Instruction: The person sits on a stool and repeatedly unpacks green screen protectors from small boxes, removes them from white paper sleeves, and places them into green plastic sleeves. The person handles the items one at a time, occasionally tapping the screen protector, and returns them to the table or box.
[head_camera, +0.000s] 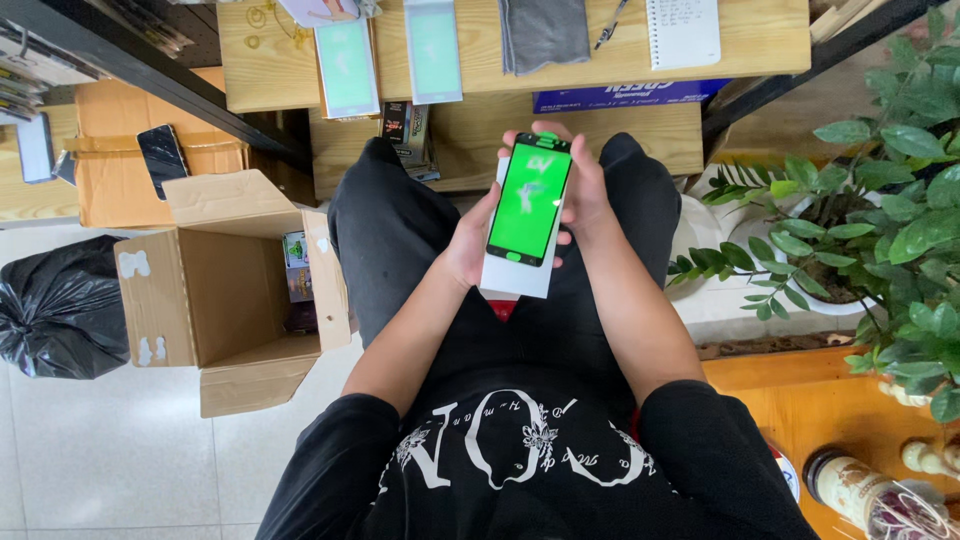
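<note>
Both hands close around one thing above the lap: a white phone-shaped panel (520, 275) with a green-faced, black-edged screen protector (529, 200) lying on top of it. The left hand (468, 240) cups the lower left edge, its thumb curling over the side of the panel, while the right hand (585, 190) wraps the upper right edge, with fingertips showing past the top and one finger laid across the lower right corner of the green sheet. The protector sits slightly askew on the panel, its top reaching just past the fingers and a strip of white left bare beneath it (whether it is stuck down or only resting there cannot be told). Under the hands are the person's knees in black trousers (400, 230), and nothing lies between the camera and the grip. Ahead, a wooden desk (760, 40) carries two pale green protector sheets (346, 65) side by side, a folded grey cloth (543, 32), a pen (611, 22) and a spiral notepad (683, 30). To the left on the tiled floor stands an open cardboard box (215, 290) with small packets in it, a black rubbish bag (60, 305) just beside it. To the right, a leafy potted plant (880, 210) crowds in near the right forearm, and a patterned jar (865, 495) stands on an orange wooden surface (800, 400) below it
</note>
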